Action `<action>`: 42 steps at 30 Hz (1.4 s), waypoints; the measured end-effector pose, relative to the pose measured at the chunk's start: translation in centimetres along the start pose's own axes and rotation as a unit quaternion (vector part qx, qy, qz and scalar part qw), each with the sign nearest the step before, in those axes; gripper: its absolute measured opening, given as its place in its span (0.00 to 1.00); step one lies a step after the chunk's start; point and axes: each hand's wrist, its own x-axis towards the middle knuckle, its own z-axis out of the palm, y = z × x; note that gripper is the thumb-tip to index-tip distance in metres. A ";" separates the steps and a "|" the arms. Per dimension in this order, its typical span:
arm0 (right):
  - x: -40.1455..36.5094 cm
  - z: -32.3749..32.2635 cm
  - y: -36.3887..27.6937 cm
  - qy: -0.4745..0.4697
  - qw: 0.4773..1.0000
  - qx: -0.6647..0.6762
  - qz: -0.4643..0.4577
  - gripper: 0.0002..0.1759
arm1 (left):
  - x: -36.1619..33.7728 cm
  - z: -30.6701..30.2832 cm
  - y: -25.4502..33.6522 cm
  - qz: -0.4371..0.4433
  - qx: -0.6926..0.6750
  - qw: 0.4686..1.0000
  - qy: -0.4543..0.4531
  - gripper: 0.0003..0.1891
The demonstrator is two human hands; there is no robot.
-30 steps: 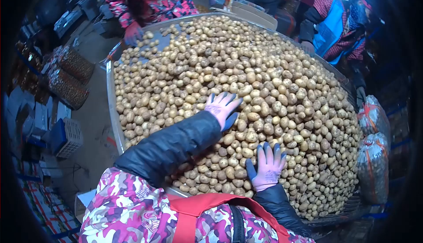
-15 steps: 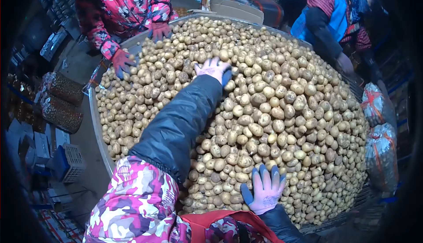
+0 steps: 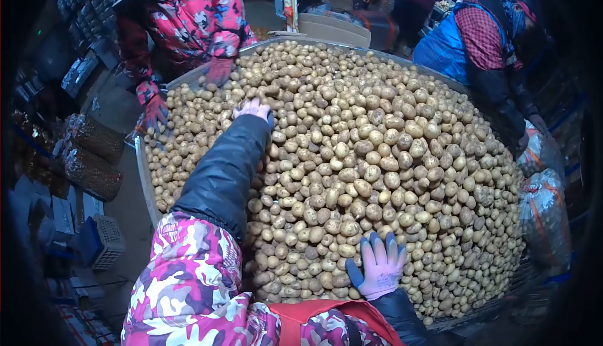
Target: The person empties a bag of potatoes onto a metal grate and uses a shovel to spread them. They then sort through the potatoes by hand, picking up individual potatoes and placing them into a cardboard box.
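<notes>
A large heap of small brown potatoes fills the metal-rimmed table. My left hand, in a pink and dark blue glove, rests on the far left part of the heap with the arm stretched out; its fingertips are blurred and partly hidden among the potatoes. Nearer to me, my right hand, gloved alike, lies palm down on the near edge of the heap with its fingers spread and nothing held.
Across the table at the upper left, a person has both red-gloved hands at the heap. Another person in a blue vest bends at the right edge, near filled sacks. Mesh bags and a crate stand on the left.
My left hand has moved left across the heap, while my right hand has stayed nearly in place. The blue-vested person's arm now reaches toward the sacks.
</notes>
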 end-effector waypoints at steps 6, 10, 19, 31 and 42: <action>-0.4 0.3 0.1 0.041 0.999 -0.012 -0.011 0.31 | -5.8 -0.2 -5.1 -0.007 -0.033 0.999 0.024 0.27; -0.3 0.3 -0.2 0.060 0.998 -0.008 -0.009 0.31 | -10.5 1.6 -7.8 -0.039 -0.027 0.999 0.010 0.26; -0.8 1.3 0.0 0.068 0.998 -0.015 -0.012 0.31 | -21.0 2.8 -9.4 -0.003 -0.061 0.992 0.109 0.24; -0.7 1.0 -0.4 0.059 0.998 -0.020 -0.009 0.31 | -35.8 4.1 -3.2 0.079 -0.050 0.991 0.097 0.37; -0.5 1.1 -0.3 0.049 0.998 -0.033 -0.014 0.33 | -23.6 5.7 -2.2 0.135 -0.062 0.988 0.047 0.33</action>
